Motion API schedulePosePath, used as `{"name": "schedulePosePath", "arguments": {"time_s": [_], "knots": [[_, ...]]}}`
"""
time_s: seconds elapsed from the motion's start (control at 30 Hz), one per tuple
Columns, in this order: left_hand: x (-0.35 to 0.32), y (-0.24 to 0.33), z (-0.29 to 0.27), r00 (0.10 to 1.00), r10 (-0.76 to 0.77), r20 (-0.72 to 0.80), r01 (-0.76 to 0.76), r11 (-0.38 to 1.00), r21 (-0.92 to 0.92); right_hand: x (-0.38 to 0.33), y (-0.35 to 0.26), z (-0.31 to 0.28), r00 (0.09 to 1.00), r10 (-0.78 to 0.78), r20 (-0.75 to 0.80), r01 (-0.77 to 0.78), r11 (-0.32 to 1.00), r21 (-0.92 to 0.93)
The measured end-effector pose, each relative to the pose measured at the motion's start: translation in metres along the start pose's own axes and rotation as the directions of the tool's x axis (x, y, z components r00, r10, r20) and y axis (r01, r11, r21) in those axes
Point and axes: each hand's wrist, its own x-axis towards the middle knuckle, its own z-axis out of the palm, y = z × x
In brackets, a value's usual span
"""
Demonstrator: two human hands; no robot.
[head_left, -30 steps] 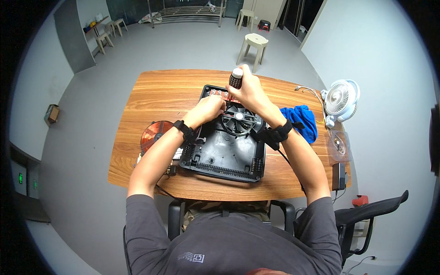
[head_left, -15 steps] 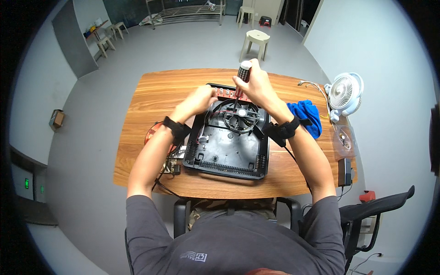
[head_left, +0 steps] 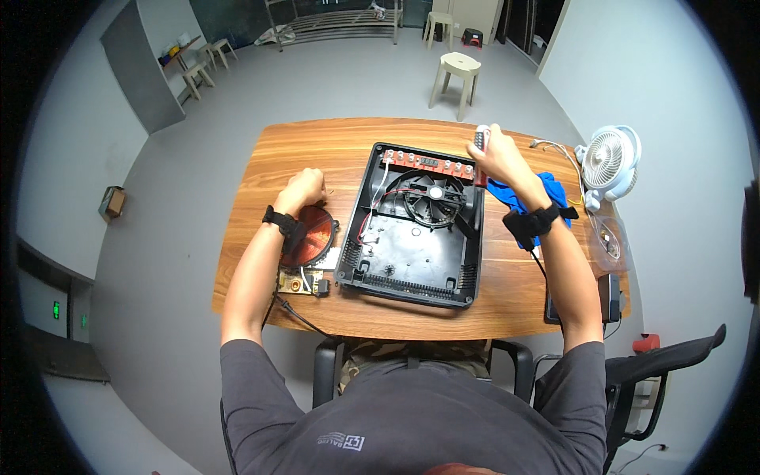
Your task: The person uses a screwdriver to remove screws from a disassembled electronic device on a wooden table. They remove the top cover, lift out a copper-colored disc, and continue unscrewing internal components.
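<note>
A black plastic housing, like the base of an induction cooker (head_left: pixel 412 265), lies open on the table before me. Inside it are a round black fan (head_left: pixel 435 193) and, along its far edge, a red circuit board (head_left: pixel 427 162). My right hand (head_left: pixel 502 157) grips a screwdriver (head_left: pixel 481 150) upright by its handle, just past the housing's far right corner. Left of the housing, my left hand (head_left: pixel 302 190) is low over the table with its fingers curled together; whatever they pinch is too small to make out. A copper-coloured coil disc (head_left: pixel 315 233) lies just nearer than that hand.
A component board (head_left: pixel 299 283) and a black cable (head_left: pixel 305 319) lie near the table's front left. Right of the housing are a blue cloth (head_left: pixel 546 186), a small white fan (head_left: pixel 609 162), a clear plastic tray (head_left: pixel 611 257) and a black adapter (head_left: pixel 608 297).
My right hand has lifted the screwdriver off the fan area and moved right. The left hand has left the red board and gone left, down to the table beside the coil. The view has shifted slightly.
</note>
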Motion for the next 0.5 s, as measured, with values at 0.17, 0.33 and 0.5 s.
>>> {"name": "schedulePosePath", "arguments": {"time_s": [0.17,0.33,0.5], "knots": [[-0.003,0.003,0.003,1.000,-0.006,0.015,0.006,1.000,-0.005,-0.013,0.050,-0.001,0.986,0.100,0.134,-0.089,0.992,-0.085],[-0.006,0.001,-0.002,0.999,-0.024,0.038,0.025,0.999,-0.033,-0.034,0.069,0.015,0.936,0.273,0.221,-0.244,0.958,-0.150],[-0.005,0.007,-0.016,0.998,-0.007,-0.063,0.003,0.998,-0.066,-0.046,0.092,0.049,0.908,0.318,0.272,-0.251,0.934,-0.256]]}}
